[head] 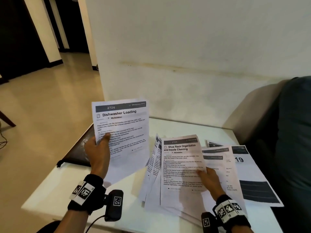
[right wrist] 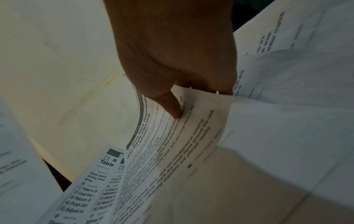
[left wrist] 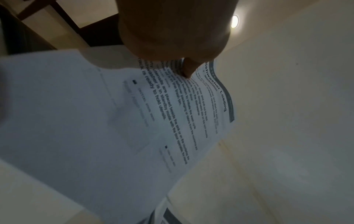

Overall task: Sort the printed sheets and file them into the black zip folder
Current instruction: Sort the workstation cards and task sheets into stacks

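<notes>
Left hand (head: 98, 152) pinches the "Dishwasher Loading" sheet (head: 122, 132) upright above the tabletop (head: 50, 190), thumb on its printed face. Right hand (head: 210, 180) pinches the "Shoe Rack" sheet (head: 181, 165), lifting it off the fanned pile (head: 223, 169) on the tabletop. Black folder (head: 79, 152) lies flat at the tabletop's left edge, behind my left hand.

Left hand (head: 98, 148) lifts Dishwasher sheet (head: 122, 130); right hand (head: 210, 179) grips Shoe Rack sheet (head: 181, 162).
</notes>
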